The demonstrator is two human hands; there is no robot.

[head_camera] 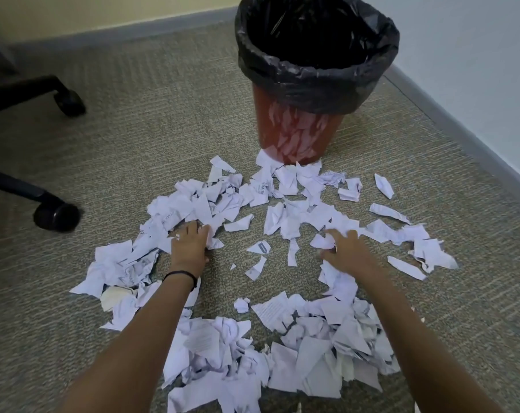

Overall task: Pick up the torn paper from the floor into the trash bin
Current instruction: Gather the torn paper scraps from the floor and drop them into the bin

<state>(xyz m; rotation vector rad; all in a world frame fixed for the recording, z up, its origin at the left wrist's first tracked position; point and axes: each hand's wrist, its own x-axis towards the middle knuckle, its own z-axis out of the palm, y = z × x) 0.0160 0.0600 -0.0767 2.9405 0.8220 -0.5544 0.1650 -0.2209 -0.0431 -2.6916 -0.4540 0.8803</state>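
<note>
My left hand (190, 245) and right hand (346, 251) rest spread, well apart and holding nothing, on torn paper (312, 338) strewn over the floor (133, 129) before the trash bin (300, 135), seemingly to rake it together.

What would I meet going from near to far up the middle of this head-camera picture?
Big heap of torn paper → left hand and right hand, side by side → scraps at the bin's foot → red trash bin with its black liner → baseboard.
</note>
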